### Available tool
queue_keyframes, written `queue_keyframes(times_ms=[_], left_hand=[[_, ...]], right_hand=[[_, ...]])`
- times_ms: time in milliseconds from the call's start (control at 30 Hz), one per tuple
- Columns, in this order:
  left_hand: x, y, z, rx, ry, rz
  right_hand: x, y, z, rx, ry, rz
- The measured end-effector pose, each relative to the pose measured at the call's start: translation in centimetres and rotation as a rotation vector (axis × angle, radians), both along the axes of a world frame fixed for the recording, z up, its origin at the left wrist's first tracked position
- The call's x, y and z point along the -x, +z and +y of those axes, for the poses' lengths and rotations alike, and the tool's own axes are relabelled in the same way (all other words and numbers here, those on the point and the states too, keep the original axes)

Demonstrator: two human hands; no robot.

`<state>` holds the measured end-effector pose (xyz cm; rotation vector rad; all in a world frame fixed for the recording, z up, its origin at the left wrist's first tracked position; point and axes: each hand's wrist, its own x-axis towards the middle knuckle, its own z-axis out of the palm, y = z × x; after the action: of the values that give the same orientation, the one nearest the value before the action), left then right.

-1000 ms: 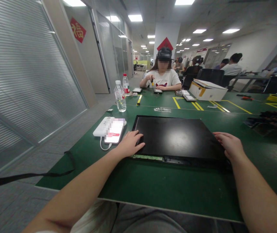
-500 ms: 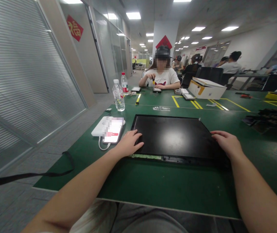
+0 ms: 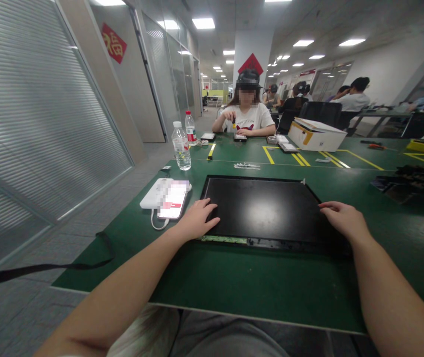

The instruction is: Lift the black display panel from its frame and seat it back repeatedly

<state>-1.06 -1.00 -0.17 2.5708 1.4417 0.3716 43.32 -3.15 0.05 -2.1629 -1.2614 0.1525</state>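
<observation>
A black screen panel (image 3: 264, 208) lies flat on the green table (image 3: 256, 287), its dark surface facing up. Along its near edge runs a green circuit strip (image 3: 225, 240). My left hand (image 3: 198, 218) rests on the panel's left edge with its fingers apart. At the right edge, my right hand (image 3: 345, 218) has its fingers pressed together on the panel's rim; the underside of that hand is hidden.
Left of the panel are a phone (image 3: 173, 201) and a white device (image 3: 154, 194) with a cable. Two bottles (image 3: 182, 148) stand behind them. A person (image 3: 249, 116) sits across the table near a white box (image 3: 318, 135). Dark parts (image 3: 416, 183) lie at the right.
My right hand has shifted slightly left, and the panel's right edge has moved a little left with it. My left hand has stayed in place.
</observation>
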Motion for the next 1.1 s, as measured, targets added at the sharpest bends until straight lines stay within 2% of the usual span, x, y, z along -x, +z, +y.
queue_keyframes(times_ms=[367,733,933,1100], left_hand=[[-0.01,0.02,0.01,0.005,0.004,-0.031],[-0.02,-0.11,0.01,-0.011,0.003,-0.020],[-0.01,-0.08,-0.02,-0.008,0.004,-0.009],[0.02,0.48,-0.12,0.021,-0.004,0.007]], right_hand=[[-0.37,-0.50,0.10,-0.006,0.022,-0.049],[-0.45,-0.42,0.06,0.055,-0.021,-0.029],[-0.40,-0.43,0.14,0.020,-0.002,-0.024],[-0.27,-0.30,0.13,0.043,0.003,-0.010]])
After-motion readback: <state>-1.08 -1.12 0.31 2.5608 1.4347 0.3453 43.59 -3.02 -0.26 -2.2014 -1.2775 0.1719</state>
